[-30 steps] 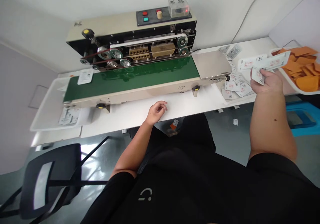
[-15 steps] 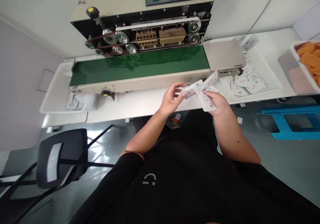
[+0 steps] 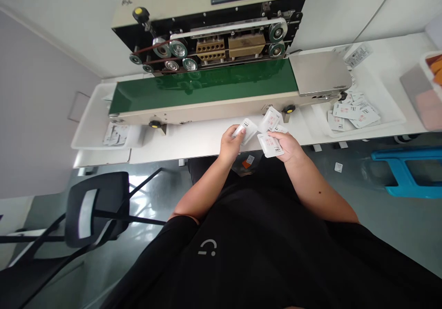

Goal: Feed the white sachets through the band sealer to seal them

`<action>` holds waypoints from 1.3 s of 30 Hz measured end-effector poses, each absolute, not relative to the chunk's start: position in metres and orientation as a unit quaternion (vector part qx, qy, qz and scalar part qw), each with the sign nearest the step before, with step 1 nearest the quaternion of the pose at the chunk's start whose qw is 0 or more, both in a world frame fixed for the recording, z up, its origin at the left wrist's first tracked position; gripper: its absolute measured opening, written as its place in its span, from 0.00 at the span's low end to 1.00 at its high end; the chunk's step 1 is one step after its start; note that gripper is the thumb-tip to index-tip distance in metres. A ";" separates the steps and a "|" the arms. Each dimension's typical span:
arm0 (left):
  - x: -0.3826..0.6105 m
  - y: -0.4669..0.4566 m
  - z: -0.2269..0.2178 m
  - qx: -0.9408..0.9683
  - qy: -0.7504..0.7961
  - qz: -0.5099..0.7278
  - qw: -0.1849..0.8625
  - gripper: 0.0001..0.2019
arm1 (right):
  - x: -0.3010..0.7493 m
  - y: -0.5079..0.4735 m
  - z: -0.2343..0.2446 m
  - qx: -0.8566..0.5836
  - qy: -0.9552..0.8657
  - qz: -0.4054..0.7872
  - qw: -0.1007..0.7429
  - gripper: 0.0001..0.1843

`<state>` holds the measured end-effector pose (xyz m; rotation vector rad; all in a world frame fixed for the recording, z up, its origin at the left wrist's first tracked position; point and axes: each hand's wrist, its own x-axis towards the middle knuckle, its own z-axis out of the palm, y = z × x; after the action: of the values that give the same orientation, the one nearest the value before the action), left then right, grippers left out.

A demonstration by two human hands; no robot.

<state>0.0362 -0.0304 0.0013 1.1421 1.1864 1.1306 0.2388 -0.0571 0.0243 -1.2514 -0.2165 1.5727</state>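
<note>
Closed around a small white printed packet (image 3: 246, 130) is my left hand (image 3: 230, 144), thumb lying on top of it. My right hand (image 3: 289, 146) pinches a fan of similar packets (image 3: 270, 145), printed in black and red; one of them points up toward the machine. Both hands are side by side above the front of the white table, before the green conveyor belt (image 3: 207, 85) of a sealing machine. How many packets lie under the top ones I cannot tell.
A white tray (image 3: 390, 120) with several packets stands at the right, under the metal plate (image 3: 319, 72). Another white tray (image 3: 81, 134) with packets is at the left. Orange pieces fill a bin (image 3: 419, 102) at far right. A black chair (image 3: 100, 207) and blue stool (image 3: 397, 171) stand below.
My hands have drawn apart, and the left one now holds a packet separate from the fan. The right hand has tilted its packets flatter and moved left. The view has shifted slightly.
</note>
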 end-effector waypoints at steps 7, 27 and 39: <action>0.034 -0.033 0.007 0.493 0.399 0.493 0.596 0.21 | 0.231 -0.066 0.014 -0.499 -0.145 0.652 0.552 0.22; 0.052 -0.053 0.004 0.337 0.399 0.511 0.682 0.27 | 0.218 -0.074 0.021 -0.486 -0.131 0.514 0.695 0.26; 0.074 -0.064 0.006 0.276 0.415 0.448 0.742 0.23 | 0.203 -0.072 0.012 -0.439 -0.160 0.569 0.677 0.29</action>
<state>0.0736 -0.0645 0.0060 0.6041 0.9100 0.9811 0.2034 -0.0723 0.0123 -0.9875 -0.3589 1.2785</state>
